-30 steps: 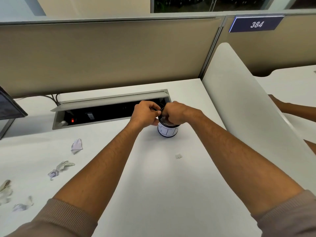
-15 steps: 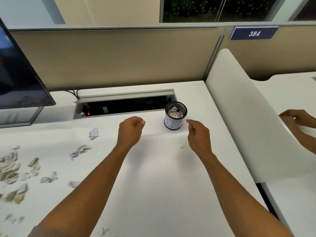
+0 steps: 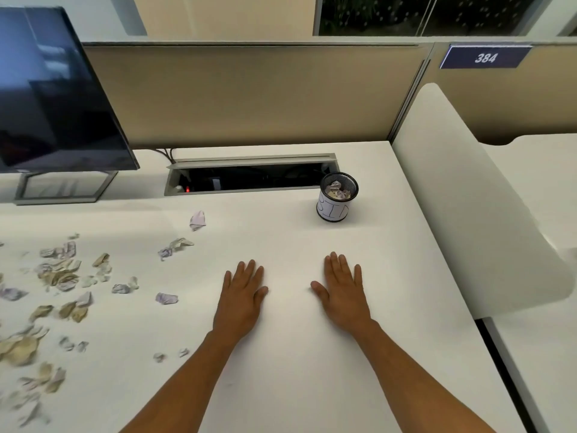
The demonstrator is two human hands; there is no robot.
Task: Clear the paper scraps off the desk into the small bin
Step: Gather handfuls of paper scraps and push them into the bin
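The small bin (image 3: 333, 210), a black mesh cup with a white paper label, stands upright on the white desk (image 3: 296, 354) near the cable tray, with crumpled paper inside it. My left hand (image 3: 242, 293) and my right hand (image 3: 342, 290) lie flat, palms down, on the desk in front of the bin, holding nothing. Several paper scraps (image 3: 62, 276) in white, lilac and tan are scattered over the desk's left part. One crumpled scrap (image 3: 197, 220) lies nearer the tray, another scrap (image 3: 166, 298) just left of my left hand.
A dark monitor (image 3: 56, 98) on a grey stand is at the back left. An open cable tray (image 3: 249, 176) is sunk into the desk behind the bin. A white curved divider (image 3: 468, 198) borders the desk on the right; beige partitions stand behind.
Both hands left the bin, drew back toward me and now lie flat and empty on the desk. The view has shifted left, showing more scraps and the monitor.
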